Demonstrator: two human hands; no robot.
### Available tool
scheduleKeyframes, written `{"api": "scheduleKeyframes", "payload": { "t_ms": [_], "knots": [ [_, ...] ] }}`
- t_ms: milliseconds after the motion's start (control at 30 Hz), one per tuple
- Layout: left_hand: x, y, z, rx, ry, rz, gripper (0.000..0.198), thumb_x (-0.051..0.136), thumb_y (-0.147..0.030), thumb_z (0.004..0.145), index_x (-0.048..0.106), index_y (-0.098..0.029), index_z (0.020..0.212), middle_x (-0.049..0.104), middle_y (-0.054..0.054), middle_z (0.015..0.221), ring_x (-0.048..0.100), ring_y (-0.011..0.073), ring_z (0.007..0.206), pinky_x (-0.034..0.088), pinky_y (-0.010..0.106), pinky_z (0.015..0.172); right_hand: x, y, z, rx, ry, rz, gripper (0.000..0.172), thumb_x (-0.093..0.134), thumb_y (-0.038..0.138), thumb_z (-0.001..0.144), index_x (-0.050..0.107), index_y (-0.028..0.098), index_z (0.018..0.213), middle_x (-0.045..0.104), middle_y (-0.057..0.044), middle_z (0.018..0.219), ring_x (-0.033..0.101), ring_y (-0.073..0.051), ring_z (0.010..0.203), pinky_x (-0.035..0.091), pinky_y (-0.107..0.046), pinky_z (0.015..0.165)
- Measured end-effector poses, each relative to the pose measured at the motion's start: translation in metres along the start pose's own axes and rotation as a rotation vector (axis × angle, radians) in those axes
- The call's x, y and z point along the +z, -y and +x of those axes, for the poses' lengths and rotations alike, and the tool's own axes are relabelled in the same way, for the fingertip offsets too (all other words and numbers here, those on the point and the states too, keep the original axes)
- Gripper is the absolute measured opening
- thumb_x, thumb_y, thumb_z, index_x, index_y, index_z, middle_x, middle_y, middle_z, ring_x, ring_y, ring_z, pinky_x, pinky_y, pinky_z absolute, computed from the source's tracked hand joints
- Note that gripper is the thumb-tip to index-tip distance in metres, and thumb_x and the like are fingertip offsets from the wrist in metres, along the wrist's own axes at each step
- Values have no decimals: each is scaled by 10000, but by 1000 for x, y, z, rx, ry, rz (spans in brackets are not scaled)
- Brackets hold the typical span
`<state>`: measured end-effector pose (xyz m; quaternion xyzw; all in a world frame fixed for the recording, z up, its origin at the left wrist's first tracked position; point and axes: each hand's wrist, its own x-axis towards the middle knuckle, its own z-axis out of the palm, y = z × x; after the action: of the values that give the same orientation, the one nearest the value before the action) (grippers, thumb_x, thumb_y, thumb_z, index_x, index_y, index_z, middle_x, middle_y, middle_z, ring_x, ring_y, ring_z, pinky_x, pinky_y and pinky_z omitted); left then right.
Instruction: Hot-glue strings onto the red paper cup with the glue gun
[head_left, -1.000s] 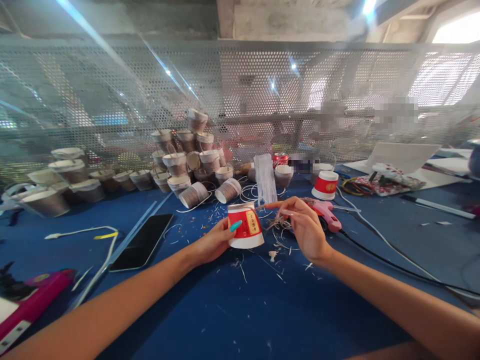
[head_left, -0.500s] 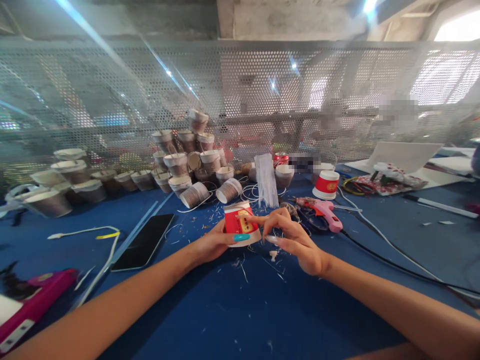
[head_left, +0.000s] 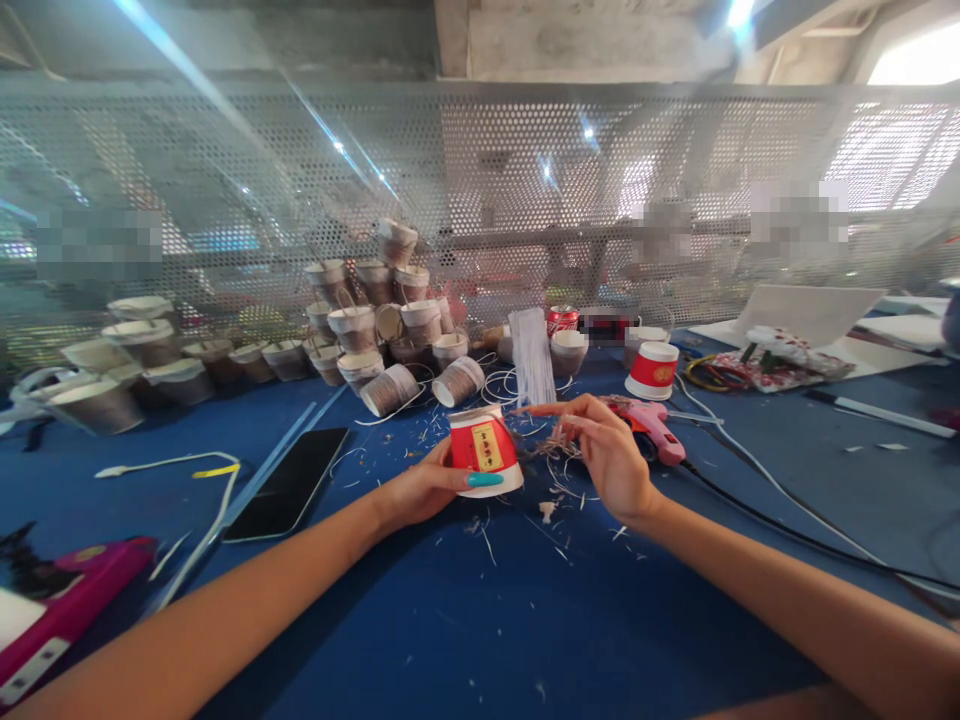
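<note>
My left hand (head_left: 424, 487) grips a red and white paper cup (head_left: 484, 450) held upside down over the blue table (head_left: 480, 620). My right hand (head_left: 606, 455) is just to the right of the cup, index finger stretched toward its top edge, the other fingers pinching a tuft of brown twine (head_left: 556, 440). Bits of twine and scraps lie on the table under both hands.
A pile of twine-wrapped cups (head_left: 382, 315) stands behind, more cups (head_left: 127, 360) at the left. A pink glue gun (head_left: 651, 425) with a black cord lies right of my hand, beside another red cup (head_left: 651, 371). A phone (head_left: 285, 485) lies left; a perforated metal screen (head_left: 480, 180) closes the back.
My right hand drew back from the cup's side to the right and lifted the twine. The cup tilted more upright in my left hand.
</note>
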<state>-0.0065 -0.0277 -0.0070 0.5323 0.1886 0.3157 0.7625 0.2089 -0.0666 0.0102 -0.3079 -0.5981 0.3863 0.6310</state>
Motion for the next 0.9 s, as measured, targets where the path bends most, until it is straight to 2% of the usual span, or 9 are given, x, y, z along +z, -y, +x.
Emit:
{"api": "scheduleKeyframes", "payload": {
  "t_ms": [67, 100, 233, 333, 500, 600, 700, 900],
  "knots": [
    [1, 0, 1, 0, -27, 15, 619, 773, -222, 542, 563, -121, 1116, 671, 117, 1010, 623, 255, 938, 431, 378, 874, -1, -1, -2, -65, -37, -14, 76, 417, 261, 776, 466, 208, 753, 651, -63, 969, 535, -169, 738, 394, -329, 701],
    [2, 0, 1, 0, -40, 24, 625, 776, -230, 541, 562, -127, 1119, 672, 112, 1008, 624, 250, 932, 435, 375, 866, -2, -1, -3, -102, -8, -31, 79, 417, 267, 774, 473, 212, 769, 643, -62, 1005, 534, -176, 763, 394, -343, 724],
    [6, 0, 3, 22, -38, 63, 660, 786, -235, 537, 546, -156, 1147, 672, 86, 996, 622, 222, 917, 432, 347, 849, -2, 4, -10, -152, 314, -231, 109, 424, 273, 801, 517, 224, 772, 621, -38, 1116, 465, -218, 942, 325, -424, 888],
    [10, -1, 4, 38, -33, 103, 639, 778, -246, 558, 548, -143, 1145, 659, 103, 1040, 604, 230, 964, 409, 355, 884, -2, 12, -12, -144, 438, -326, 78, 445, 271, 816, 511, 235, 837, 579, -20, 1193, 415, -220, 1005, 293, -432, 927],
    [12, -3, 4, 31, -28, 118, 616, 779, -240, 553, 564, -128, 1119, 651, 114, 1065, 599, 243, 983, 406, 361, 893, -1, 14, -10, -108, 423, -296, 89, 445, 285, 810, 481, 236, 875, 542, -32, 1228, 418, -227, 1046, 299, -437, 927],
    [8, -2, 3, 28, -33, 72, 572, 757, -213, 578, 572, -135, 1113, 673, 93, 1005, 625, 214, 915, 429, 335, 856, -2, 7, -9, -76, 353, -219, 92, 426, 288, 790, 464, 231, 851, 556, -48, 1209, 441, -236, 1009, 326, -442, 875],
    [4, -1, 3, 38, -27, 15, 580, 747, -191, 571, 571, -145, 1122, 678, 90, 1013, 629, 219, 921, 426, 345, 871, -3, 2, -9, -80, 295, -180, 76, 411, 279, 783, 458, 227, 813, 582, -54, 1171, 461, -234, 964, 333, -440, 852],
    [4, -2, 5, 41, 12, -11, 576, 723, -168, 553, 586, -121, 1110, 681, 101, 1009, 624, 225, 923, 425, 322, 845, -4, 10, -11, -135, 406, -324, 74, 448, 288, 798, 498, 233, 803, 592, -32, 1179, 422, -226, 947, 296, -442, 893]
  ]
}}
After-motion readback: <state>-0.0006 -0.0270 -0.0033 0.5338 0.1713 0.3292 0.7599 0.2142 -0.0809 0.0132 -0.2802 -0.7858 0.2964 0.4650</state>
